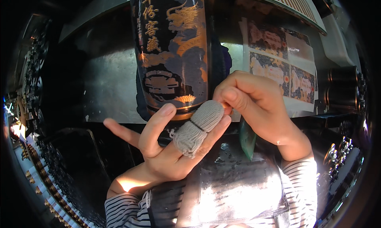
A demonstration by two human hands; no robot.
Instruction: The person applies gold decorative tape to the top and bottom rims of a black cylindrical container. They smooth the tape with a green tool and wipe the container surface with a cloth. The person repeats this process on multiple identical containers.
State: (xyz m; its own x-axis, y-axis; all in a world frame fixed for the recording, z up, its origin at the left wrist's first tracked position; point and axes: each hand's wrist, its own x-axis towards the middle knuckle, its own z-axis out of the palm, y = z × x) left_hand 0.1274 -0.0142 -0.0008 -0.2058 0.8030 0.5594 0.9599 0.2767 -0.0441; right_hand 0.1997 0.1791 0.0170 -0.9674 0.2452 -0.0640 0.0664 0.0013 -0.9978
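Note:
My left hand [166, 162] has its fingers spread, and one finger wears a grey knitted finger cover [205, 118] with a dark band around it. My right hand [259, 100] is bent inward, thumb against the curled fingers, at the tip of that cover. From beneath its palm juts a flat green scraper [248, 141], seemingly held in the curled fingers, which are hidden. Just beyond both hands lies a large dark ceramic or glass bottle [175, 73] with a gold dragon, clouds and Chinese characters. Its near end has a gold rim.
The bottle rests on dark cloth [224, 58] over a metal worktop [110, 79]. Printed decal sheets [269, 70] lie to the right. Beyond them are a dark cylindrical vessel [342, 88] and a white container [336, 40]. Rows of dark vessels [35, 79] stand at left.

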